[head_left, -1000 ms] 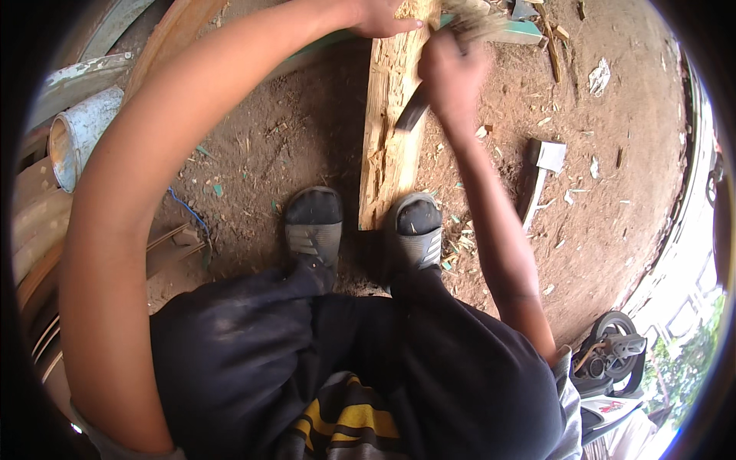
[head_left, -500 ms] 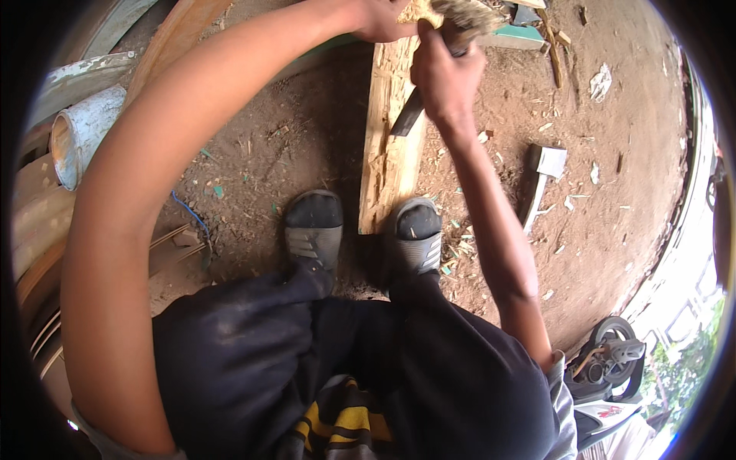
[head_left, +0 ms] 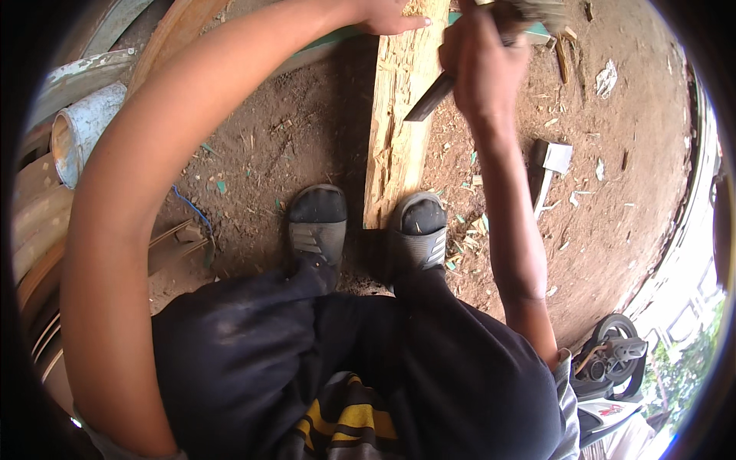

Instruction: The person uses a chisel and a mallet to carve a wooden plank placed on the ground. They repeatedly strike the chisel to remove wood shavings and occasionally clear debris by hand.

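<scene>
The long wooden plank [head_left: 399, 115] runs up from between the two grey sandals [head_left: 318, 226], lying on bare dirt. Left of the plank lies a pale pipe [head_left: 80, 130]; right of it, a white-headed mallet [head_left: 553, 165]. The left hand [head_left: 387, 15] presses flat on the plank's upper end. The right hand [head_left: 479, 65] is clenched around a dark chisel [head_left: 429, 97], its blade touching the plank, higher up it than a second ago.

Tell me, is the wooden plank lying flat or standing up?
Lying flat: the wooden plank rests lengthwise on the dirt ground, its near end between the sandals.
</scene>
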Available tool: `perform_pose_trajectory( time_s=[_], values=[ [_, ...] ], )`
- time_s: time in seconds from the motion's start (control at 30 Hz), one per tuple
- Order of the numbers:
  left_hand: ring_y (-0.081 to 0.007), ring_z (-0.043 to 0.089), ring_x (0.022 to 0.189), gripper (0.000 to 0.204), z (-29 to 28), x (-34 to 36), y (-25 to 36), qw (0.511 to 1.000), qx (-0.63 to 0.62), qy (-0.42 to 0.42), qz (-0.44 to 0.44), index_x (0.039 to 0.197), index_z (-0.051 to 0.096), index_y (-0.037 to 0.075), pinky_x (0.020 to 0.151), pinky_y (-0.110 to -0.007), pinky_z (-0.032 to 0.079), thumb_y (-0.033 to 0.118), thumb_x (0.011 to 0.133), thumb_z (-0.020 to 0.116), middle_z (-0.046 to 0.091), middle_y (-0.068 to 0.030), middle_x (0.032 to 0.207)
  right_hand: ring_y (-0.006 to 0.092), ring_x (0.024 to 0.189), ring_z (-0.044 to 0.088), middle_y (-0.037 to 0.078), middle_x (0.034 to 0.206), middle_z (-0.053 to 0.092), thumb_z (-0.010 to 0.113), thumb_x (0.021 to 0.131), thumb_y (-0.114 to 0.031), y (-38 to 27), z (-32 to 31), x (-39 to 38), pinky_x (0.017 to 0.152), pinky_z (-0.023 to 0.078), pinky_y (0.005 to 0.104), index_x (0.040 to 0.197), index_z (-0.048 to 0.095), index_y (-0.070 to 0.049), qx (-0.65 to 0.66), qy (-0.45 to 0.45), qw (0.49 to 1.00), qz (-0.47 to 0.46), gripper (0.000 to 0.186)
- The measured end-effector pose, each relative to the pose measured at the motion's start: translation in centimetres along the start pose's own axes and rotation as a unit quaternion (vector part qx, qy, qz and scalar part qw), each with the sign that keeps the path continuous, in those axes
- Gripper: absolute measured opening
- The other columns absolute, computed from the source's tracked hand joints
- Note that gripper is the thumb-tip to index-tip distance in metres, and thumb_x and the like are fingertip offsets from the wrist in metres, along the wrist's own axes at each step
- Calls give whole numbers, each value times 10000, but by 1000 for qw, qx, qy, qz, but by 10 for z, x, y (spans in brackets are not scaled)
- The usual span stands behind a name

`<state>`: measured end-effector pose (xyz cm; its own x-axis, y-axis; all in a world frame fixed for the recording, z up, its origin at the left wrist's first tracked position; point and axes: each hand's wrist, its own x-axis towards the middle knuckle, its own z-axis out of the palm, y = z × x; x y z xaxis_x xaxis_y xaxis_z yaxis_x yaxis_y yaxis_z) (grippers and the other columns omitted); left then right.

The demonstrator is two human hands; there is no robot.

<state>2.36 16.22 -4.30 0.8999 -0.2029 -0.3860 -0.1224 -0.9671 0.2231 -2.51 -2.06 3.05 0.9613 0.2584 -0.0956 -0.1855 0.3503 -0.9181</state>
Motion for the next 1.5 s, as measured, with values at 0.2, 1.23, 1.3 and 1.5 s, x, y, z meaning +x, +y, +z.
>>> perform_pose_trajectory(
  time_s=[0.2, 1.23, 1.3, 1.5],
  values=[
    [-465, -344, 1493, 1059, -5, -1, 4, 1000, 8, -13, -14, 1635, -79, 8, 1169, -761, -52, 684, 982, 409, -277, -306, 1645, 81, 430, 359, -38, 567, 433, 678, 973, -217, -12, -5, 3, 417, 259, 279, 889, 595, -80, -21, 3, 1000, 23, 181],
    [-476, -290, 1515, 1028, 5, 3, 1, 999, 43, 8, 9, 1645, -33, 28, 1156, -785, -36, 661, 982, 432, -229, -293, 1666, 128, 345, 335, -19, 472, 404, 380, 961, -658, -26, 36, 45, 343, 234, 299, 671, 493, -158, 15, 27, 999, -16, 589],
    [-478, -254, 1528, 995, 8, 4, -2, 998, 50, 8, 29, 1645, 6, 18, 1156, -788, -10, 650, 998, 422, -196, -290, 1676, 128, 338, 341, -19, 465, 402, 386, 981, -637, -17, 37, 54, 342, 239, 292, 642, 459, -176, 18, 23, 1000, -4, 576],
    [-472, -256, 1530, 986, 14, 5, -3, 999, -9, 48, 1, 1646, 9, 17, 1158, -785, -9, 649, 1003, 409, -196, -302, 1671, 121, 362, 323, -23, 467, 375, 357, 1008, -622, -25, 32, 60, 363, 222, 277, 646, 444, -179, -35, -5, 997, -69, 579]
  ],
)
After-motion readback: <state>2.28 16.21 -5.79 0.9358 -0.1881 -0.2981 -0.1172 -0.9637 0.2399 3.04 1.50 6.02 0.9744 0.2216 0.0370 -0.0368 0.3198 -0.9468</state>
